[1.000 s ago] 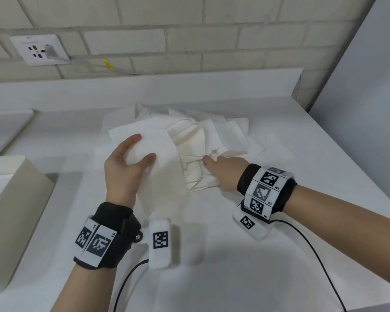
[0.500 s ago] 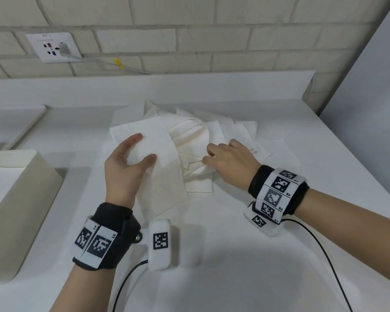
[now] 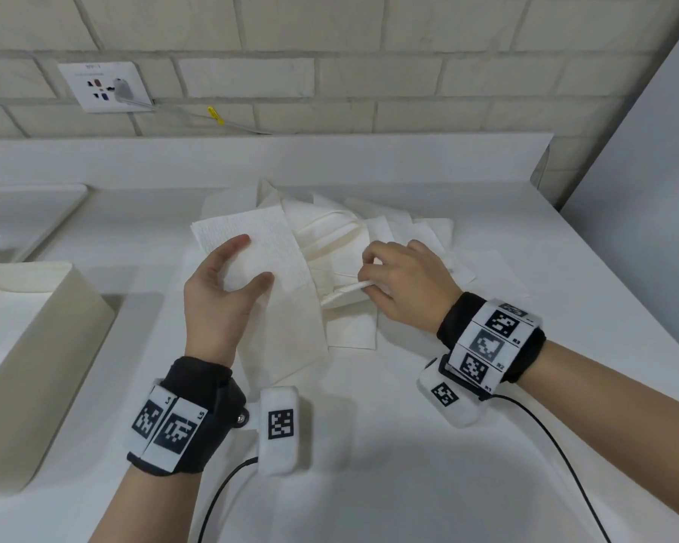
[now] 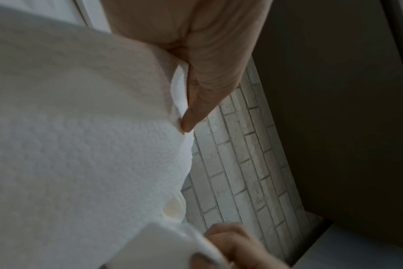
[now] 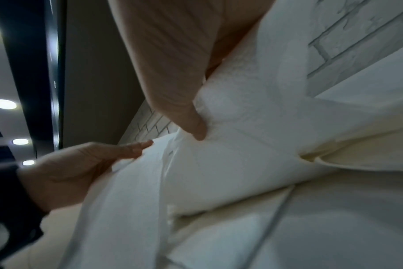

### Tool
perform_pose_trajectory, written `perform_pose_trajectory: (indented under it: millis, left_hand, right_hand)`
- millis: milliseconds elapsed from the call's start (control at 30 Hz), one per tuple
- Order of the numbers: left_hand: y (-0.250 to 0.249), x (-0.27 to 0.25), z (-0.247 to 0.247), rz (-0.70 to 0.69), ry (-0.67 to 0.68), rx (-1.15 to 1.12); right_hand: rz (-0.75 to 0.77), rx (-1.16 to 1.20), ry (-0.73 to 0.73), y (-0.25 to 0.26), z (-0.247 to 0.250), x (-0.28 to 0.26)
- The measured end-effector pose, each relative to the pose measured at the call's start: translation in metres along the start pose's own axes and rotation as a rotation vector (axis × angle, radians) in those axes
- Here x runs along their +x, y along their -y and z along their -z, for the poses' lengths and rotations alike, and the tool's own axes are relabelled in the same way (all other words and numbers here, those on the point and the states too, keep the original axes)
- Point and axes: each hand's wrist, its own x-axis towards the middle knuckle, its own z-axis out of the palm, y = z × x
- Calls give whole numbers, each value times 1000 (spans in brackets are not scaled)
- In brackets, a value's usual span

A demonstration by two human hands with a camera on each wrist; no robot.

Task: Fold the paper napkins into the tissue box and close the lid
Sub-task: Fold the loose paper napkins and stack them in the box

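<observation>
Evidently your left hand (image 3: 228, 291) held one napkin (image 3: 275, 268) while your right hand (image 3: 400, 284) pinched another in the pile (image 3: 373, 237) on the bench (image 3: 408, 484); neighbouring sheets risked dragging along, far from the open tissue box (image 3: 36, 346).

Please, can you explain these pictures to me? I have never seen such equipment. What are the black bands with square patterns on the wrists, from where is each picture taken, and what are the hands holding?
No machine here: a person works with two bare hands. The wrist bands carry printed square markers and small cameras. The wide picture comes from a camera on the head, looking down; the two close pictures come from the wrist cameras, looking along the fingers.

On the white counter lies a loose pile of paper napkins. At the left edge stands an open cream tissue box.

The left hand holds one long napkin between thumb and fingers. The right hand pinches a folded napkin edge from the pile.
</observation>
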Motion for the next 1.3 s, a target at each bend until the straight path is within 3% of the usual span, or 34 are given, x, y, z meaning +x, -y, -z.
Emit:
perform_pose_trajectory:
  millis: [400,467,600,667,800,900,967,1033,1100,1233,1300]
  left_hand:
    - [-6,11,17,-100,-62,119]
    - [-16,6,13,-137,25,109]
    - [-40,-10,4,-93,346,-106]
    - [-48,-17,-2,-87,402,-125]
    - [-48,-17,-10,-28,267,-81]
    - [-41,-14,-9,38,203,-64]
    - [-37,-12,-5,78,173,-70]
    - [-36,-10,-1,117,143,-82]
    - [-35,-8,2,136,123,-87]
    - [-33,-8,2,160,126,-80]
    - [-32,-10,0,160,140,-84]
  right_hand:
    - [-267,660,-23,-10,75,29]
    - [-276,780,-49,-8,78,31]
    - [-291,949,-65,4,74,37]
    - [-314,1009,-58,9,69,39]
    - [-397,1122,-69,16,59,42]
    - [-388,1222,38,14,56,39]
    - [-338,1077,182,8,54,34]
    - [-302,936,238,4,52,29]
    - [-311,929,135,1,49,27]
    - [-545,1227,-203,3,46,28]
    - [-589,1222,-342,2,45,31]
